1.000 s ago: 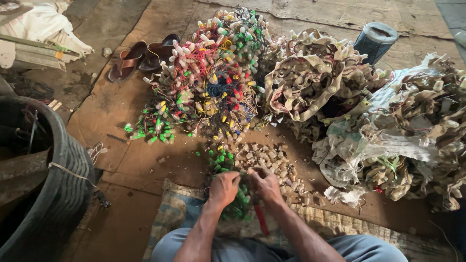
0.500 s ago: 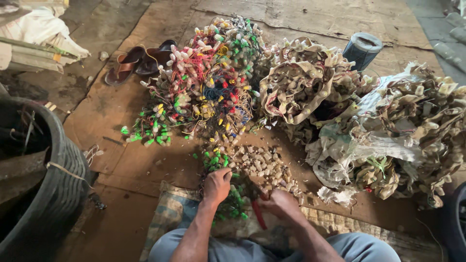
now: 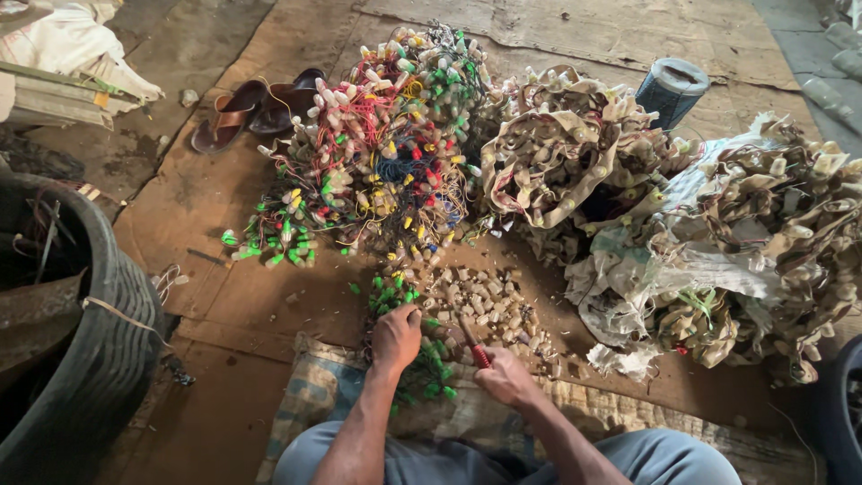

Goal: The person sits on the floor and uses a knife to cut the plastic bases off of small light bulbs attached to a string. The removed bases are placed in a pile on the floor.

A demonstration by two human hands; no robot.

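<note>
Person seated on the floor (image 3: 224, 305), both forearms reaching forward over a woven sack mat (image 3: 314, 395).

Left hand (image 3: 396, 338): fingers curled down onto a small bunch of green-capped wire pieces (image 3: 422, 364) lying directly in front of the knees; it appears to grip or press them, exact hold not resolvable. Compared with half a second ago, this hand sits at nearly the same spot over the green bunch.

Right hand (image 3: 505, 377): closed around a red-handled tool (image 3: 476, 346), whose dark working end points up and away towards a scatter of pale cut pieces (image 3: 485, 305). Half a second ago this hand was lower and further right, with the tool angled beside it; now it has come in closer to the left hand, though the two are still apart.

Surroundings: large tangled heap of multicoloured wires with small caps (image 3: 386, 153) beyond the pale pieces; heap of beige strip material (image 3: 557, 153) to its right; a pair of brown sandals (image 3: 256, 108) at upper left; a dark cylindrical container (image 3: 672, 88) at upper right; a black tyre-like tub (image 3: 81, 359) at left edge.
</note>
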